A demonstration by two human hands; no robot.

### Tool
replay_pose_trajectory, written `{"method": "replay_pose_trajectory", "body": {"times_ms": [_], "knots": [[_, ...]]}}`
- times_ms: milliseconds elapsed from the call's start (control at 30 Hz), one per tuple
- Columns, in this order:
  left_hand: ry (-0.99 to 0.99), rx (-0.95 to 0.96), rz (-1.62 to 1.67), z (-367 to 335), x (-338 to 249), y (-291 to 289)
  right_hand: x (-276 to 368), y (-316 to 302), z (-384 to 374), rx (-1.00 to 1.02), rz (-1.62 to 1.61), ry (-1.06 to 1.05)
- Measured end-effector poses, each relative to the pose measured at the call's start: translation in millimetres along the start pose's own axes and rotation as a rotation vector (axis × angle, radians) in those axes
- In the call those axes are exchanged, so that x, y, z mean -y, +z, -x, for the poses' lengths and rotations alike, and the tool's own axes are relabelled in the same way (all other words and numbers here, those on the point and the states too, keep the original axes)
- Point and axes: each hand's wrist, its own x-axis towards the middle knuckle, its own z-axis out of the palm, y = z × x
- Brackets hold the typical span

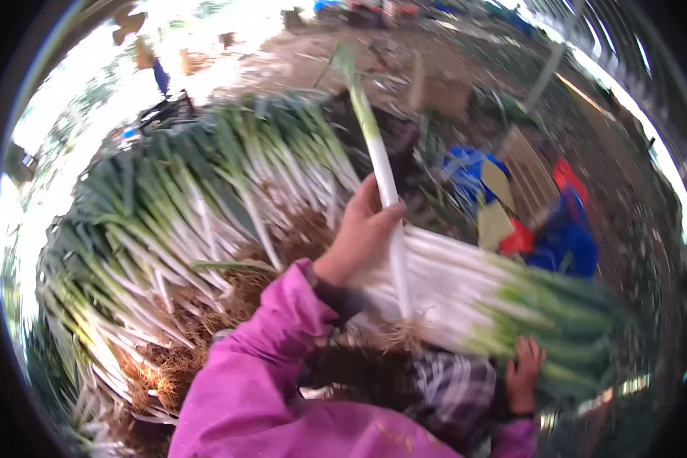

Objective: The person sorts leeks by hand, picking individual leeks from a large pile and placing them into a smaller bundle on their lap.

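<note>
My left hand (356, 238) grips a single leek (383, 174) by its white shaft. The leek stands nearly upright, its green top pointing up and away and its root tuft (407, 334) hanging at the lower end. Just behind it lies a neat stack of cleaned leeks (466, 286), white ends toward the left and green leaves toward the right. My right hand (525, 374) rests on the near green side of that stack, fingers stretched apart. To the left spreads a big heap of leeks (198, 206) with brown, soil-covered roots (160, 374).
Blue, red and yellow sacks or wrappings (481, 179) lie on the ground at the right, against a brown cardboard piece (528, 172). A dark crate (164, 111) stands behind the heap. Bare earth (282, 53) stretches across the back; a metal pole (549, 72) rises at far right.
</note>
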Motion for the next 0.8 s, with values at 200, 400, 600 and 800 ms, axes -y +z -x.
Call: {"method": "replay_pose_trajectory", "body": {"times_ms": [200, 400, 600, 800], "knots": [[0.474, 0.408, -0.557, 24, 69, 56, 9, 4, -9, -0.067, -0.009, -0.011], [0.447, 1.004, -1.155, 51, 167, 91, 14, 5, -4, -0.088, -0.046, -0.019], [0.368, 0.693, -1.015, 88, 193, 111, 16, -7, -5, -0.102, -0.053, -0.023], [0.252, 0.691, -0.974, 75, 206, 80, 15, -12, -17, -0.002, -0.076, -0.021]]}}
